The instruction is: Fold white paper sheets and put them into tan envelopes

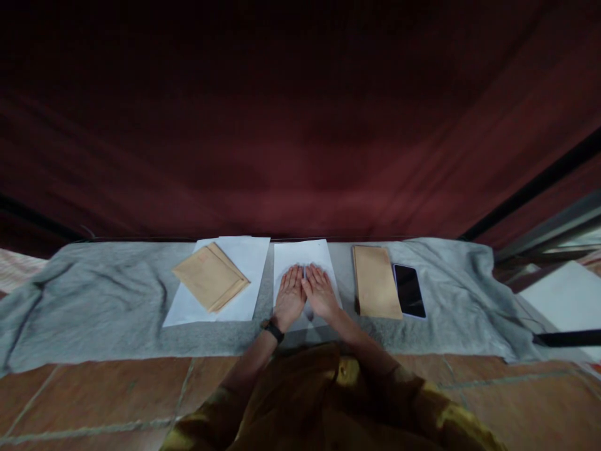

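Observation:
A white sheet of paper (pixel 300 250) lies in front of me on the grey cloth. My left hand (pixel 290 294) rests flat on it, fingers stretched forward, a dark watch (pixel 273 330) on that wrist. Close beside it my right hand (pixel 320 292) is also laid flat on the paper, its thumb touching or nearly touching the left hand. Neither hand holds anything. To the left, several brown envelopes (pixel 206 275) lie askew on a stack of white paper (pixel 248 300). On the right is a pile of brown envelopes (pixel 377 282).
A phone (pixel 409 290) with a dark screen lies against the right-hand envelopes. Rumpled grey cloth (pixel 117 294) covers the long, narrow surface. Dark red fabric (pixel 300 175) rises behind it. Tiled floor (pixel 117 394) runs along the near edge; a white panel (pixel 568 294) stands far right.

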Demonstrator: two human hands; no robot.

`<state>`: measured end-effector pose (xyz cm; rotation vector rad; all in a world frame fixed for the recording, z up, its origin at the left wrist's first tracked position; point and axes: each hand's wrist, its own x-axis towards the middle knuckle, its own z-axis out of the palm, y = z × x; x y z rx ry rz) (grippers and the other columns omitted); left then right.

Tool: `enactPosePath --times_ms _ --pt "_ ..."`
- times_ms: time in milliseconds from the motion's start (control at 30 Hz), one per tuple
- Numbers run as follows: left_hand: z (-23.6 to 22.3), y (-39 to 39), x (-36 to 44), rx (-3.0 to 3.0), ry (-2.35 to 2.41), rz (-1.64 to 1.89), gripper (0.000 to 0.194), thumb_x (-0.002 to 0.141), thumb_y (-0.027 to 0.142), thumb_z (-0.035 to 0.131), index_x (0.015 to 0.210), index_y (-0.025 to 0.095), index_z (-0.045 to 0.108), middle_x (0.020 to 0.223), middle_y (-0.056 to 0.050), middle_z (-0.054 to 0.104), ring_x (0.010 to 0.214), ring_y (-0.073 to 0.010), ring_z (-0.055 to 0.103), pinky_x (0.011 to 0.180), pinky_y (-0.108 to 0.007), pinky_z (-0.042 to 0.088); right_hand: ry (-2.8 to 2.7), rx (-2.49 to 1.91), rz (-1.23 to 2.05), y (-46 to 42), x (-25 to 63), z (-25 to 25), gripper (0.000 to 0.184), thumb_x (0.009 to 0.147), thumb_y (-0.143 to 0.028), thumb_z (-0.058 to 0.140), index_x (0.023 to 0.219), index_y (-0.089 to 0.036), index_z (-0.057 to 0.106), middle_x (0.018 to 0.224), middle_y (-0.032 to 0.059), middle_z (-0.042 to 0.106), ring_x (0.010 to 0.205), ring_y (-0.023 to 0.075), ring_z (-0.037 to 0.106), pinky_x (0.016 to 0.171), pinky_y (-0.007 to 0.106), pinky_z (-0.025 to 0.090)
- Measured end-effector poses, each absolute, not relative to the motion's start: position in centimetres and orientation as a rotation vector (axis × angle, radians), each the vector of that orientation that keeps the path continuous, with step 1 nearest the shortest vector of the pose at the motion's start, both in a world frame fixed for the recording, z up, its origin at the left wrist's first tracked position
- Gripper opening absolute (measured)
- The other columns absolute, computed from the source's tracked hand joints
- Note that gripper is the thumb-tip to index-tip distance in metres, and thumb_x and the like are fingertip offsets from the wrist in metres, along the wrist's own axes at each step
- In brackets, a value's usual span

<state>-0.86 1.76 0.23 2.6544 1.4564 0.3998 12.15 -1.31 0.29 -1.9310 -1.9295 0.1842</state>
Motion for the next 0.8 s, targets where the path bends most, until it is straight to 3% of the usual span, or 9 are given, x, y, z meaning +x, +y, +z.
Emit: enactPosePath --times_ms 100,267,467,667,800 --pt "-0.1 4.2 0.1 2.646 1.484 0.332 0.058 0.1 0.022 0.034 0.156 0.006 0.039 0.163 -0.018 0.037 0.154 -0.0287 0.029 0.124 -0.05 0.029 -1.972 -1.965 0.201 1.1 12.5 -0.1 0.052 0.11 -0.035 0.026 0.153 -0.013 0.047 0.161 0.0115 0.042 0.151 0.023 0.036 0.125 0.044 0.024" --pt "-0.7 6.5 -0.6 2.599 1.69 0.359 0.061 0.105 0.036 0.029 0.154 0.002 0.04 0.162 -0.021 0.037 0.154 -0.03 0.03 0.125 -0.05 0.026 -1.936 -2.006 0.081 3.2 14.6 -1.6 0.052 0.109 -0.037 0.031 0.154 -0.015 0.046 0.162 0.011 0.04 0.15 0.0246 0.038 0.125 0.046 0.025" --pt "-1.1 7.7 -2.0 2.569 1.847 0.402 0.064 0.106 0.041 0.029 0.153 -0.001 0.041 0.16 -0.023 0.038 0.152 -0.0312 0.034 0.124 -0.048 0.029 -1.76 -2.146 0.026 6.1 15.9 -1.8 0.055 0.108 -0.037 0.032 0.153 -0.007 0.045 0.159 0.0198 0.041 0.148 0.0302 0.041 0.124 0.052 0.022" --pt "-1.8 7.7 -2.2 2.605 1.849 0.477 0.063 0.106 0.041 0.028 0.154 0.003 0.041 0.159 -0.022 0.042 0.151 -0.0309 0.035 0.122 -0.049 0.032 -1.943 -1.996 0.074 8.3 14.9 -1.4 0.05 0.108 -0.038 0.036 0.153 -0.018 0.046 0.162 0.0099 0.04 0.151 0.0265 0.036 0.125 0.05 0.019" --pt "-2.4 7.9 -2.5 2.605 1.829 0.524 0.064 0.105 0.042 0.029 0.155 0.004 0.039 0.158 -0.022 0.043 0.151 -0.0308 0.036 0.122 -0.052 0.033 -1.826 -2.068 0.056 9.0 15.3 -1.5 0.05 0.109 -0.037 0.034 0.153 -0.016 0.048 0.161 0.0136 0.042 0.15 0.0273 0.038 0.124 0.051 0.02"
